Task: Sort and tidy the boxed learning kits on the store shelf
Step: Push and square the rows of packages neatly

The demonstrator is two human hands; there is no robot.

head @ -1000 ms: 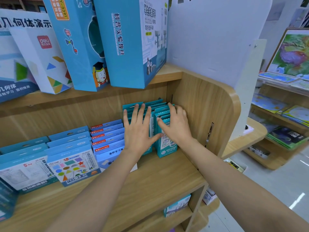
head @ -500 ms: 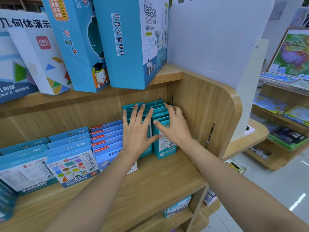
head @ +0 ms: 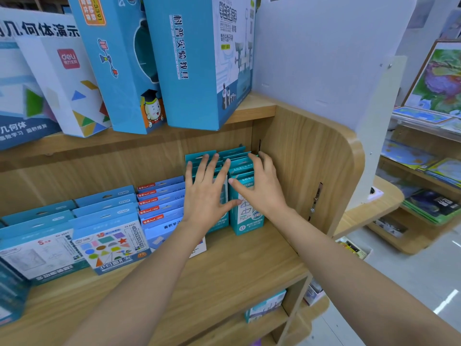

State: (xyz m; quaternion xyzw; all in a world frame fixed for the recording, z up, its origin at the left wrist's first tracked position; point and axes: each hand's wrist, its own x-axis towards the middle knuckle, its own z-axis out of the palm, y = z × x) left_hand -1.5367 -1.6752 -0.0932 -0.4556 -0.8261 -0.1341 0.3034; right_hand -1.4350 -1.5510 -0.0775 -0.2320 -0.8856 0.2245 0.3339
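Note:
Two rows of small teal kit boxes (head: 245,219) stand upright at the right end of the wooden shelf (head: 237,265), against the side panel. My left hand (head: 205,196) lies flat with straight, spread fingers on the front of the left teal row. My right hand (head: 259,188) presses on the right teal row, fingers over the box tops and thumb pointing left across the front box. To the left stand a row of light blue boxes with red labels (head: 159,203) and rows of blue shape kits (head: 109,243).
Large blue and white kit boxes (head: 199,61) lean on the upper shelf. The curved wooden side panel (head: 309,171) closes the shelf on the right. A lower shelf holds another box (head: 267,305). Maps and books fill a rack (head: 434,171) at far right.
Both hands have stayed on the teal rows. The right thumb has lifted off the box front and now points left; the boxes look slightly more squared up.

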